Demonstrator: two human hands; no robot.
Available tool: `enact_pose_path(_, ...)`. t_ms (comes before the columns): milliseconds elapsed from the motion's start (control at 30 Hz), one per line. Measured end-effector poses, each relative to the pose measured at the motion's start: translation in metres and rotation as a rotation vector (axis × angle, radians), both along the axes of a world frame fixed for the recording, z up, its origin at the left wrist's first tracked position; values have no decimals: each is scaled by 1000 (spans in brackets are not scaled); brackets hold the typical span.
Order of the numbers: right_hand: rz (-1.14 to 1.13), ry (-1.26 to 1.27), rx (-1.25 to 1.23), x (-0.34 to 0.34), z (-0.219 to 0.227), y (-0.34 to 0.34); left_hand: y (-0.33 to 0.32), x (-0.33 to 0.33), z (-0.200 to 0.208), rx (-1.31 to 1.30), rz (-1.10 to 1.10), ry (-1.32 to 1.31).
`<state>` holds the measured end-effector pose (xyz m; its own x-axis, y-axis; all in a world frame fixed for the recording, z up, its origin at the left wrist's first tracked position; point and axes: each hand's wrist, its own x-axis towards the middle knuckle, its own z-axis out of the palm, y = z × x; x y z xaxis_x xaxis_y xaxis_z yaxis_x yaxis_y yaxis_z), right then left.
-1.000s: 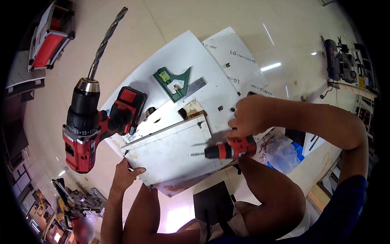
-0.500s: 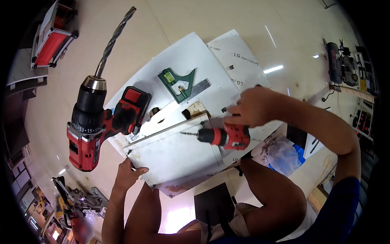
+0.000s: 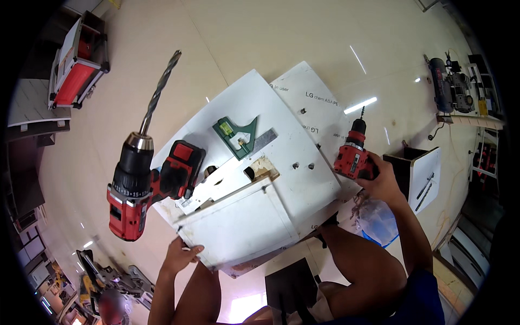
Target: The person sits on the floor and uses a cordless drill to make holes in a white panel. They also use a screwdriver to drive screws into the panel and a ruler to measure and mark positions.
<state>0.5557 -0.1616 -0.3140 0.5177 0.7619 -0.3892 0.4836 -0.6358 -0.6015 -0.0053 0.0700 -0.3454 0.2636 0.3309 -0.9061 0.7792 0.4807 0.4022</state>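
My left hand [image 3: 181, 255] grips the near-left corner of a white panel [image 3: 238, 222], thumb on top. Pencil-like lines run along the panel's edges, and a small dark spot shows near its far right corner. My right hand [image 3: 381, 181] is wrapped round the handle of a small red-and-black cordless drill [image 3: 352, 157], right of the panel, its thin bit pointing away from me. At the left a larger red-and-black cordless drill [image 3: 127, 184] with a long thick bit looms large; what supports it cannot be made out. A green combination square [image 3: 237, 136] lies on the white board beyond the panel.
Stacked white boards [image 3: 244, 97] extend beneath the panel. On the right stand a dark box with a white top [image 3: 425, 179] carrying drill bits, and a clear plastic bag [image 3: 376, 222]. A red case [image 3: 78, 81] sits far left, an air compressor [image 3: 452, 84] far right.
My right hand has carried the small drill off the panel to the right and turned its bit from leftward to away from me. My left hand stays at the panel's corner.
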Motion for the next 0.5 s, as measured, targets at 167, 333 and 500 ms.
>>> enact_pose_path(167, 230, -268, -43, 28, 1, 15, -12, -21, 1, -193, 97, 31)
enact_pose_path(333, 355, -262, -97, 40, -1, 34, 1, -19, 30, -212, -55, 226)
enact_pose_path(500, 555, -226, -3, 60, -11, 41, -15, -48, 131, 395, 21, 287)
